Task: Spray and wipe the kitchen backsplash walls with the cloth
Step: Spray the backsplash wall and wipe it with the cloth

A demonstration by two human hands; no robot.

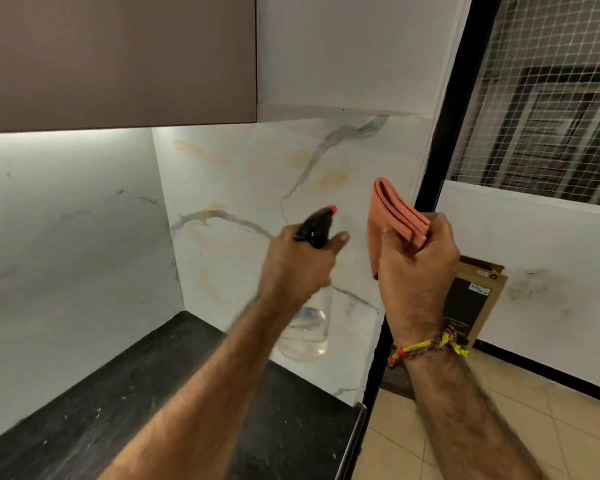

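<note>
My left hand (298, 265) grips the black trigger head of a clear spray bottle (307, 332), its red-tipped nozzle aimed at the white marble backsplash wall (257, 188). That wall has grey veins and yellowish stains. My right hand (418, 271) holds a folded salmon-pink cloth (392, 216) upright, close in front of the wall's right edge. The bottle's lower half holds clear liquid and hangs above the counter.
A black countertop (125, 393) runs below the backsplash, ending at a metal edge on the right. A brown upper cabinet (118, 60) hangs at the top left. A black door frame (440, 168), a netted window and a cardboard box (475, 299) on a tiled floor lie to the right.
</note>
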